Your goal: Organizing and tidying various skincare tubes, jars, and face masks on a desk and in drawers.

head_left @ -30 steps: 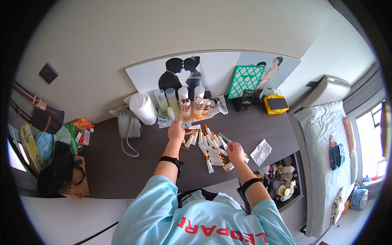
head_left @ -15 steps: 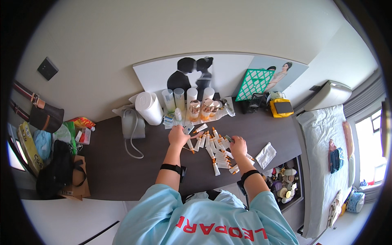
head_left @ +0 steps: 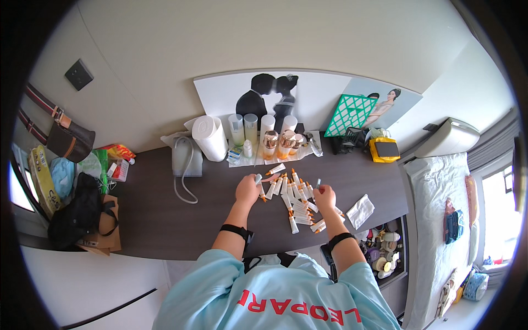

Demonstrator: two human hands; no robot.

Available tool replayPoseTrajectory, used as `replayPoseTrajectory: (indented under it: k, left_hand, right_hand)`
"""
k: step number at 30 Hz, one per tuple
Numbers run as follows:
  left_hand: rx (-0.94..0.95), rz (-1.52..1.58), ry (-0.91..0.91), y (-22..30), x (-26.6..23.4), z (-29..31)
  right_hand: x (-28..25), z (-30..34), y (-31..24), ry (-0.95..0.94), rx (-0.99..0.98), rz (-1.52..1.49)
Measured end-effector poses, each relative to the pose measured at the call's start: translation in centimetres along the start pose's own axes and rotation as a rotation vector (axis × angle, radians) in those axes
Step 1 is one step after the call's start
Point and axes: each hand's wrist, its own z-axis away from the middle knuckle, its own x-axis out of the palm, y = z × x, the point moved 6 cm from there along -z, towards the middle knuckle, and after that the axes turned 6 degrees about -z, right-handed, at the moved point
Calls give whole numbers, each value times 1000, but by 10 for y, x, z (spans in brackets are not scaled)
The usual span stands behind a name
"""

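Note:
My left hand (head_left: 248, 188) is closed around a small pale blue-grey piece (head_left: 258, 179) whose end shows above the fingers; its kind is not clear. Just right of that hand a pinkish strip (head_left: 270, 179) lies across the table. My right hand (head_left: 325, 197) pinches a small, thin pale stick-like piece (head_left: 318, 183), too small to name, which points up from the fingertips. Between and below the hands spreads a loose heap of small white tubes with orange tips (head_left: 300, 206). One white tube (head_left: 275, 169) lies apart behind the heap.
At the back stand a white roll (head_left: 209, 138), clear cylinders (head_left: 236, 130) and rose-gold-capped bottles (head_left: 286, 144). A grey device with a hose (head_left: 187, 159) is at left. Right are a white cloth (head_left: 360, 212), a yellow box (head_left: 384, 149) and an open drawer of jars (head_left: 385, 250).
Both hands have turned a little, so the held pieces now point upward. The piece in my right hand looked dark and slanted before; now it is pale and upright. The view has shifted slightly.

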Motion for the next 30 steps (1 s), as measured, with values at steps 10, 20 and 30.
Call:
replayPoseTrajectory:
  k: [10, 20, 30]
  left_hand:
    - [-79, -276, -147, 20, 27, -23]
    - [-97, -28, -205, 8, 20, -12]
    - [-217, 504, -427, 55, 49, 26]
  right_hand:
    - [2, 35, 15, -102, -7, -325]
    - [-2, 35, 49, -64, 80, -371]
    - [-26, 48, 49, -102, 207, -539]
